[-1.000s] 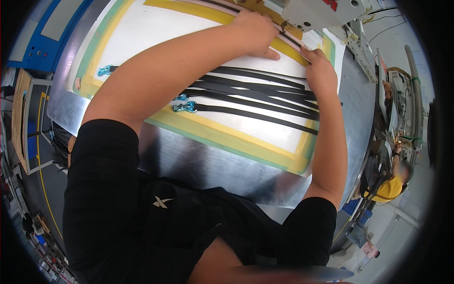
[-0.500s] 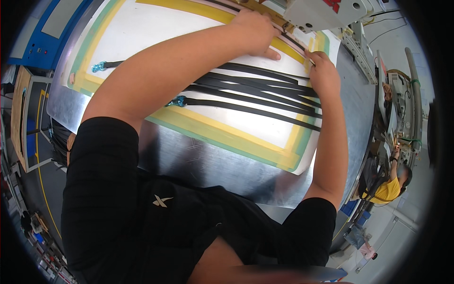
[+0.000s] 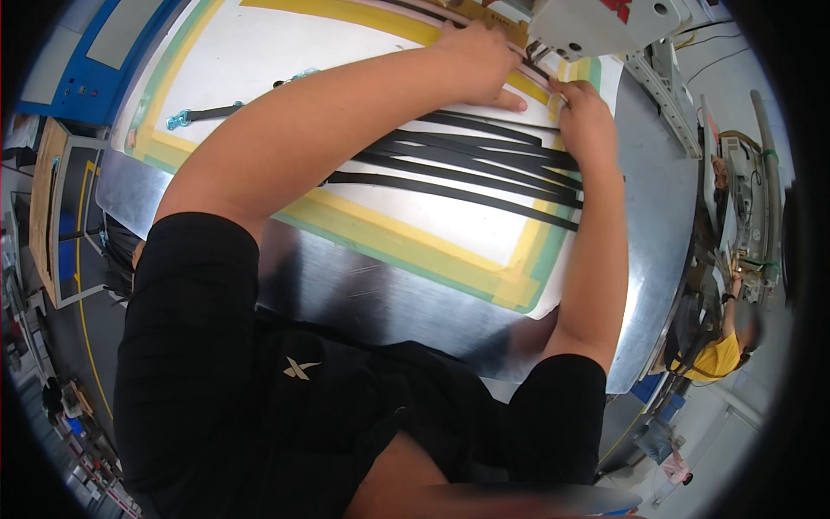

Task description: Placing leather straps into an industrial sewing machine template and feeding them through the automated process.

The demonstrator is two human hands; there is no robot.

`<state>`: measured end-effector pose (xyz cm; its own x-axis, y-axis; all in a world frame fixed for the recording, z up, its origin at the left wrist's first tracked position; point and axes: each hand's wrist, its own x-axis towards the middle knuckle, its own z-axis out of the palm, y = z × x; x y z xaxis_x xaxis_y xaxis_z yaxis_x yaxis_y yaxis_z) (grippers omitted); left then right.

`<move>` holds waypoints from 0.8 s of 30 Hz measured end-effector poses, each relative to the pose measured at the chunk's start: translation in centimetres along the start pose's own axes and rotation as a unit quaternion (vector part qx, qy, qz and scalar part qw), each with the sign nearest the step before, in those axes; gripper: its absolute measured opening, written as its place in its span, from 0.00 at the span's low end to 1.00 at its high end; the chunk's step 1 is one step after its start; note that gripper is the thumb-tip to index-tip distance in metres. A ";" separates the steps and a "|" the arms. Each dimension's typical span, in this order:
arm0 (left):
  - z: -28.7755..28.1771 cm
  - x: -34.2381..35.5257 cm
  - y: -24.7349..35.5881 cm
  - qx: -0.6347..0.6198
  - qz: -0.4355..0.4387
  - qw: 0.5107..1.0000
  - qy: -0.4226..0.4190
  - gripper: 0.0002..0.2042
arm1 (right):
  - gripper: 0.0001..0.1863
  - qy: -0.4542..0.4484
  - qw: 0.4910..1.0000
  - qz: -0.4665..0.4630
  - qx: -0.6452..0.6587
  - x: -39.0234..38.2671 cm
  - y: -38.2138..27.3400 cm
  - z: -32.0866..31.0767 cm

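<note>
Along the far side of the work sheet, a black strap [image 3: 538, 71] runs on a pinkish strip under the white machine head [image 3: 581, 30]. My left hand [image 3: 481, 62] lies over this strap just left of the machine, fingertips hidden at the far side and thumb stretched apart. To the right of the machine, my right hand [image 3: 590, 125] pinches at the strap's near right part. Between my forearms, several loose black straps [image 3: 467, 160] lie on the white sheet [image 3: 415, 216]. One of them ends at the left in a blue-wrapped fitting [image 3: 179, 118].
Yellow and green tape [image 3: 415, 246] borders the sheet on a shiny metal table [image 3: 346, 285]. A metal bracket [image 3: 661, 95] stands right of the machine head. Far left is a blue cabinet [image 3: 86, 78]. A person in a yellow top [image 3: 713, 355] works at the right.
Both hands have shifted slightly, the left one a little right and the right one slightly left. My left forearm now covers one blue-wrapped fitting, and another shows beyond it.
</note>
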<state>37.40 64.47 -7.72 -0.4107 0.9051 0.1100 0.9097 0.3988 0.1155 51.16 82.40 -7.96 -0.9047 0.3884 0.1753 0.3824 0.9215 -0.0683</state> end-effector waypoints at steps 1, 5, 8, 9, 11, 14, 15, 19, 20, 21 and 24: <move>0.2 0.0 0.3 0.003 -0.006 1.000 0.006 0.36 | 0.23 0.000 1.000 -0.007 0.006 0.0 0.2 0.1; 1.2 0.3 0.7 0.025 -0.012 0.999 0.020 0.37 | 0.22 0.029 0.998 -0.042 0.022 -0.3 -0.1 0.4; 1.2 0.7 1.5 0.034 -0.020 0.999 0.025 0.38 | 0.22 0.043 0.997 -0.048 0.031 -0.6 0.3 0.7; 1.1 0.8 1.8 0.047 -0.026 0.998 0.019 0.38 | 0.22 0.042 0.998 -0.046 0.033 -0.7 0.4 0.6; 1.1 0.9 2.2 0.060 -0.031 0.998 0.012 0.37 | 0.22 0.030 0.998 -0.043 0.032 -0.9 0.6 0.6; 0.9 0.5 2.2 0.046 -0.036 0.998 0.026 0.37 | 0.22 0.042 0.997 -0.052 0.030 -1.3 0.5 0.6; 0.8 0.6 2.4 0.049 -0.042 0.998 0.020 0.36 | 0.22 0.042 0.997 -0.056 0.029 -1.4 0.5 0.6; 0.2 0.7 2.7 0.036 -0.042 0.998 -0.007 0.34 | 0.25 0.031 0.998 -0.052 0.035 -1.6 0.2 0.5; 0.0 0.6 2.7 0.037 -0.048 0.998 -0.002 0.34 | 0.25 0.021 0.998 -0.041 0.031 -1.6 0.0 0.3; -0.1 0.6 2.7 0.027 -0.044 0.999 -0.013 0.33 | 0.27 0.001 0.999 -0.038 0.022 -1.6 -0.2 0.0; -0.3 0.1 2.0 0.004 -0.047 0.998 -0.032 0.32 | 0.28 -0.009 0.999 -0.046 -0.007 -1.2 -0.6 -0.1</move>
<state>39.10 65.31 -7.14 -0.4903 0.8708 0.0351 0.8675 0.4839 0.1152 52.05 81.34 -8.08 -0.9394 0.3023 0.1615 0.3001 0.9531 -0.0386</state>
